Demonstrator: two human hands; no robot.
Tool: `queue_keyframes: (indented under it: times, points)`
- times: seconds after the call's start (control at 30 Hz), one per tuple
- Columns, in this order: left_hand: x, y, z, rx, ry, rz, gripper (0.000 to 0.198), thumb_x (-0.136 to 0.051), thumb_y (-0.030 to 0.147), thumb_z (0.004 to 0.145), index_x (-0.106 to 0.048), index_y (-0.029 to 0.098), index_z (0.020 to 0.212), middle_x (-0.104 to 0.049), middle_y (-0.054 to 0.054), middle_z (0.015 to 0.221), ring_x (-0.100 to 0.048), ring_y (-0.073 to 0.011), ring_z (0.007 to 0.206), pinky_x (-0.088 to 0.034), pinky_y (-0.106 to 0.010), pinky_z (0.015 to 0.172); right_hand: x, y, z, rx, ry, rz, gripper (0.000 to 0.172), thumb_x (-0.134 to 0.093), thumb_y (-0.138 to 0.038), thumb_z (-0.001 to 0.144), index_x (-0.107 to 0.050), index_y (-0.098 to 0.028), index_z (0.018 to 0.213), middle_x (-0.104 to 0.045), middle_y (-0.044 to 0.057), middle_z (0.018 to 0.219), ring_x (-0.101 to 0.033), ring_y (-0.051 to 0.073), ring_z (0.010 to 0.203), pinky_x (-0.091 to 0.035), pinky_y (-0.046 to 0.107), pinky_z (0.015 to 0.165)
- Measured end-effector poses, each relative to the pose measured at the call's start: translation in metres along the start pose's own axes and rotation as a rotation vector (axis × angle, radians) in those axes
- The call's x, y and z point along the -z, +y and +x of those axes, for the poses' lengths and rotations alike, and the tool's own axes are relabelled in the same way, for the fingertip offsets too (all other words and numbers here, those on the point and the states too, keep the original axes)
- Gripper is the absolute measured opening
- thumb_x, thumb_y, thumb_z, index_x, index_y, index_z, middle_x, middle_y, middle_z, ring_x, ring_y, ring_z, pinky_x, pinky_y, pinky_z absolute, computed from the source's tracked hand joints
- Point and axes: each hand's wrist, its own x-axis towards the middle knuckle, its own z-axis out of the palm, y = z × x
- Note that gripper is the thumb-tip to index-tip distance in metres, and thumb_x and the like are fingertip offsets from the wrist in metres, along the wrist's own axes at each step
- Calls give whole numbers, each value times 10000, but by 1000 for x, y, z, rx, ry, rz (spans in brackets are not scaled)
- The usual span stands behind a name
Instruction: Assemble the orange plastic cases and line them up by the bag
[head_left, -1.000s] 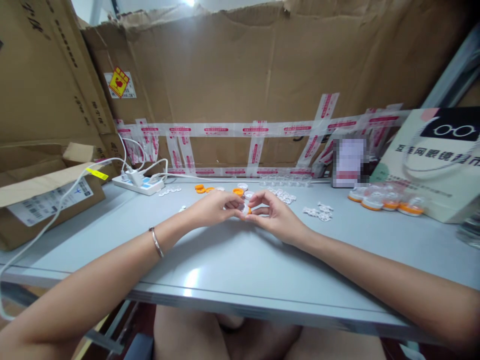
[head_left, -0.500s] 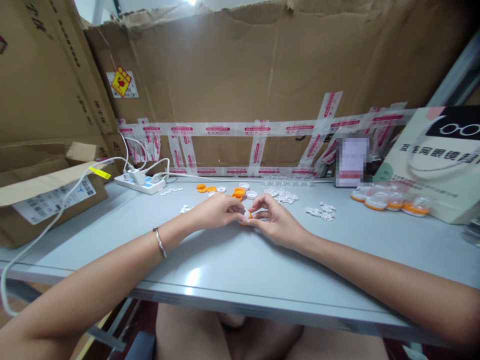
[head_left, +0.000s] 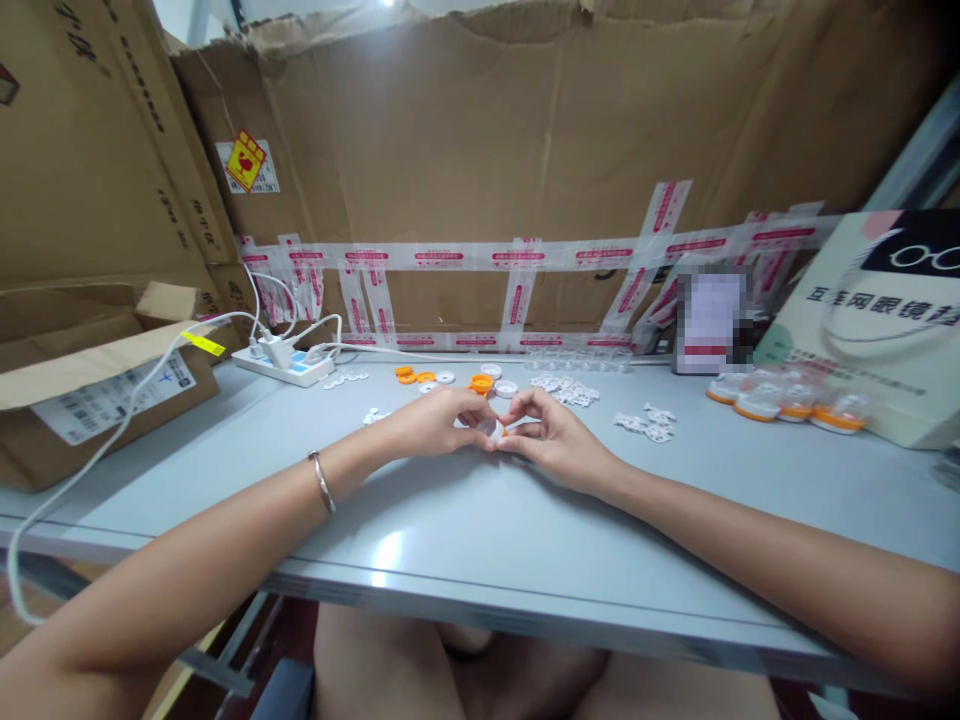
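Note:
My left hand and my right hand meet fingertip to fingertip low over the grey table. Together they pinch a small white and orange cap piece, mostly hidden by the fingers. Just behind the hands lie loose orange rings, an orange cap and white caps. Small white flat parts are scattered to the right of those. A thin bangle circles my left wrist.
A white power strip with cables sits at the back left beside an open cardboard box. Taped cardboard walls close the back. Orange-based clear cases and a paper bag stand at the right.
Both hands have sunk slightly toward the table with the small piece still pinched between them. The view has shifted a little.

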Motion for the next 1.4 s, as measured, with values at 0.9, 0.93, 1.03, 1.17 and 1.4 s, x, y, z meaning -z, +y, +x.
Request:
queue_keyframes:
  times: [0.9, 0.93, 1.03, 1.17, 1.4]
  points:
    - [-16, 6, -4, 5, 11, 116, 374, -516, 362, 767, -532, 170, 1088, -584, -72, 932, -536, -161, 789, -412, -254, 696, 189, -15, 24, -321, 20, -1094, 212, -638, -375, 579, -631, -187, 676, -669, 69, 724, -599, 209, 665, -435, 282, 545]
    - [-17, 6, -4, 12, 20, 113, 401, -515, 367, 771, -513, 168, 1119, -577, -78, 952, -539, -164, 796, -418, -259, 704, 194, -11, 23, -376, -29, -1092, 237, -640, -376, 570, -637, -178, 699, -670, 71, 738, -603, 210, 683, -441, 277, 561]
    - [-19, 5, -4, 19, 41, 100, 452, -526, 369, 772, -475, 156, 1168, -563, -92, 979, -544, -168, 804, -429, -273, 726, 196, 1, 22, -431, -109, -1062, 312, -635, -413, 559, -639, -163, 746, -668, 61, 735, -606, 198, 685, -445, 259, 576]
    - [-19, 3, -3, 14, 59, 104, 439, -533, 340, 773, -479, 141, 1160, -565, -101, 979, -543, -181, 825, -434, -292, 741, 191, 12, 26, -456, -193, -1010, 295, -624, -408, 554, -624, -160, 713, -658, 43, 680, -594, 183, 661, -431, 245, 565]
    - [-18, 4, -3, 24, 81, 77, 478, -556, 381, 751, -476, 147, 1160, -566, -111, 1022, -539, -207, 903, -424, -315, 782, 189, 7, 27, -446, -115, -1019, 121, -610, -272, 556, -639, -163, 600, -641, 29, 591, -566, 172, 603, -396, 250, 544]
